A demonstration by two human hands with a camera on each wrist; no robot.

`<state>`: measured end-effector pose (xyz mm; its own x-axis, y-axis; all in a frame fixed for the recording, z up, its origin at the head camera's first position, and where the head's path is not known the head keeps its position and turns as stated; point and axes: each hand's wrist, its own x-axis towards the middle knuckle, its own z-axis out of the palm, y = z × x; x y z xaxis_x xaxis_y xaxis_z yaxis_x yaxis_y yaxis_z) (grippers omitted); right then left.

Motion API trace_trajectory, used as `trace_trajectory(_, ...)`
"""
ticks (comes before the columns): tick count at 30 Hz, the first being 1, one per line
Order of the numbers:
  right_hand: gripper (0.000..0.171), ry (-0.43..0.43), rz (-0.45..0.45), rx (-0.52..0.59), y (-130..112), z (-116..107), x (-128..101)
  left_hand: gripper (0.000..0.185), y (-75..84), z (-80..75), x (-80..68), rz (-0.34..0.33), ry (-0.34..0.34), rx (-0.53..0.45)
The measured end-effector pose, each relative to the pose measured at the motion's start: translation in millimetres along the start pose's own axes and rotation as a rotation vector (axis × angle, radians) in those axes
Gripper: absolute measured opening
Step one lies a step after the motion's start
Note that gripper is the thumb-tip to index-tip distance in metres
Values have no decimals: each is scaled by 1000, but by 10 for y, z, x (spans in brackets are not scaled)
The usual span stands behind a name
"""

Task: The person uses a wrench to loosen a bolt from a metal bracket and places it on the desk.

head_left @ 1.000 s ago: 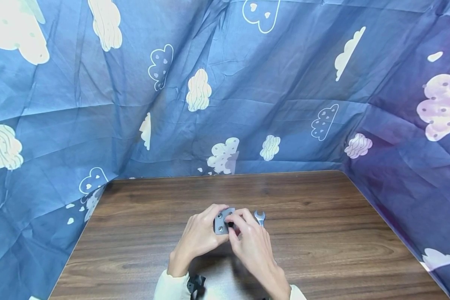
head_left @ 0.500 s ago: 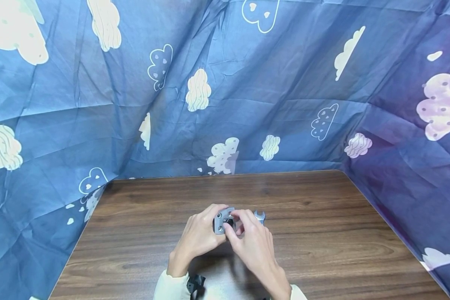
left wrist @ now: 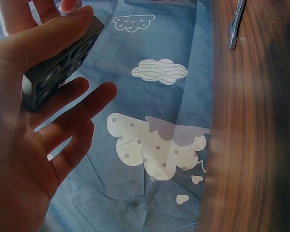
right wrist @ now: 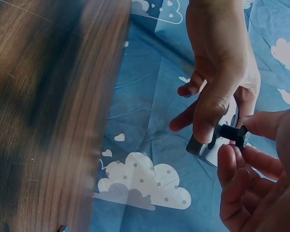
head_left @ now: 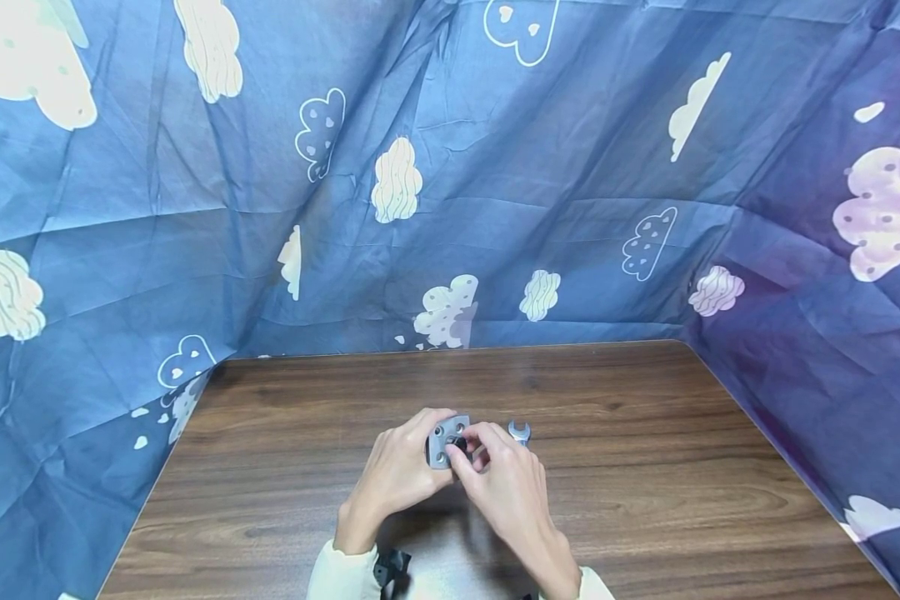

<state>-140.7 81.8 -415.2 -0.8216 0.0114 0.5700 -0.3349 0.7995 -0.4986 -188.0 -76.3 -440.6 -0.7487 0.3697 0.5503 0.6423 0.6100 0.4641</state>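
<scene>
Grey plate (head_left: 442,442): held above the wooden table (head_left: 645,467), left hand (head_left: 399,475) clamped on its edge, thumb on top.
Black bolt (right wrist: 230,132): pinched by right hand (head_left: 506,492) fingertips (right wrist: 261,123), at a plate hole.
Change: right fingers have shifted round the bolt since a second ago; probably a turn, view blurred.
Wrench (head_left: 520,432): lying just right of the hands.
</scene>
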Motion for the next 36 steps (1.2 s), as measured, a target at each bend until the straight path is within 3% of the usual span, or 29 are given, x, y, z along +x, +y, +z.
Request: trace_trajectory(36, 26, -2, -117, 35, 12, -19, 2, 59, -1, 5, 7, 21, -4, 11)
